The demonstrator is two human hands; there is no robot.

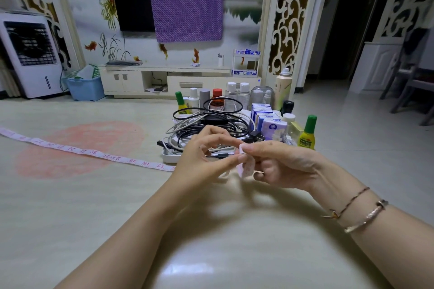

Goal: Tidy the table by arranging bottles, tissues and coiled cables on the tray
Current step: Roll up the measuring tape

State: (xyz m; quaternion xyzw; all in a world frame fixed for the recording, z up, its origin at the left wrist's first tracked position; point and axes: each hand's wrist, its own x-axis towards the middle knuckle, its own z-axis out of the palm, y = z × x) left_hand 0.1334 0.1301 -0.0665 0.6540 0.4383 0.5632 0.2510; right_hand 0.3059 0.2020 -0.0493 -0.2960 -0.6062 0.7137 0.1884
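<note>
Hands meet nearest the camera, just above the pale glossy tabletop [234,253]: the right hand [279,164], with two thin bracelets at its wrist, pinches the free end of a soft pink-and-white measuring tape [245,164] between thumb and curled fingers, and the left hand [199,157] pinches the same end from the other side, fingertips touching it. From that shared grip the tape's long axis runs away to the left, lying flat across the table toward its far left edge, so the loose length sits on the left hand's side and well apart from the right. Rolling it up looks like the step in hand, and it probably calls for drawing the strip in from the left. Directly behind the hands, a white shallow plastic tray [169,158] holds a tangle of black and white cables [206,122], blue-and-white tissue packs [267,119] to the right, and upright bottles [218,97] along its far side. A yellow bottle with a green cap [307,134] appears to stand just right of the tray.
</note>
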